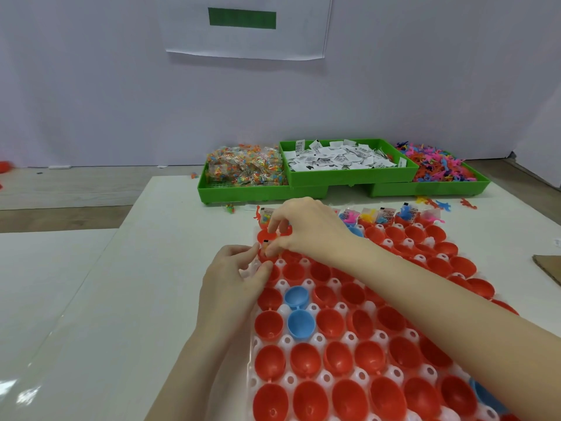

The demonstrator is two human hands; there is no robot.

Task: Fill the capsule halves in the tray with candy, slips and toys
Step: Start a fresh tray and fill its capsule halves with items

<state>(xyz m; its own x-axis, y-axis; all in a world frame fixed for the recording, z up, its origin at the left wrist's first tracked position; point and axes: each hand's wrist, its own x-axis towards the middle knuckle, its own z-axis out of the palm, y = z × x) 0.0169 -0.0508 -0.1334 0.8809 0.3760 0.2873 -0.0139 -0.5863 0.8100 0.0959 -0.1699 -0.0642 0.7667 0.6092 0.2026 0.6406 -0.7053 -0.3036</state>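
Note:
A white tray [283, 381] holds rows of red capsule halves [305, 358] and a few blue ones [299, 325]. The far row [385, 215] holds candy packets, slips and toys. My right hand [303, 227] reaches over the tray's far left corner and pinches a small slip [266, 245] above a red half there. My left hand [235, 276] rests at the tray's left edge with curled fingers touching the same corner; whether it holds anything is unclear.
Three green bins stand at the back: candy packets [243, 167], white slips [340, 158], coloured toy figures [437, 165]. Loose toys [437, 204] lie in front of the right bin. Cardboard [549, 267] sits at the right edge.

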